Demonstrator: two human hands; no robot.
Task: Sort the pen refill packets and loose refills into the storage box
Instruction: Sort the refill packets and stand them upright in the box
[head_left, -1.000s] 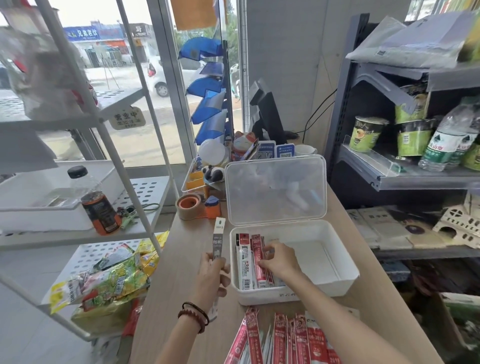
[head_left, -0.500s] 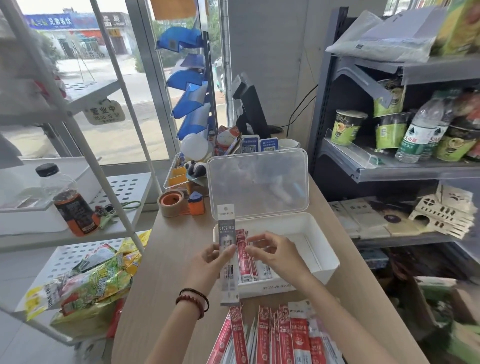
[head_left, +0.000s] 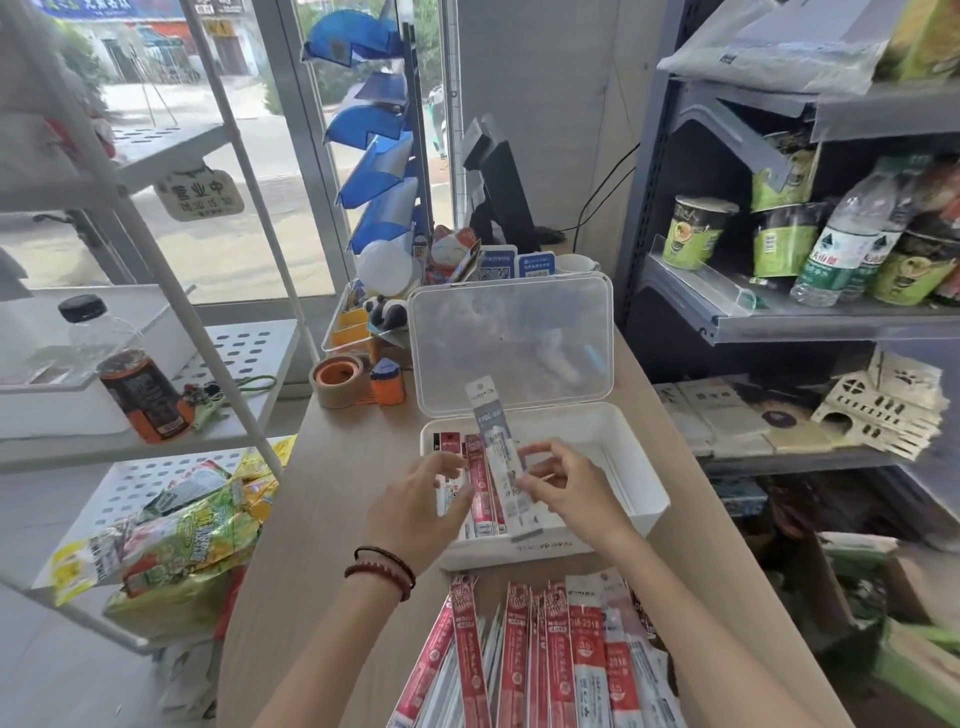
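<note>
Though a few packets (head_left: 480, 486) stand in the storage box (head_left: 571, 543), I judge most undone: right hand (head_left: 569, 491) grip pinches a grey packet (head_left: 496, 441), left hand (head_left: 418, 506) grip slack, pile (head_left: 545, 654) unsorted at the near edge of the table (head_left: 332, 519).

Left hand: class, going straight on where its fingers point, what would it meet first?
Likely the red refill packets in the storage box, ahead of the left hand, beside the grey packet the right hand pinches; depth unclear.
</note>
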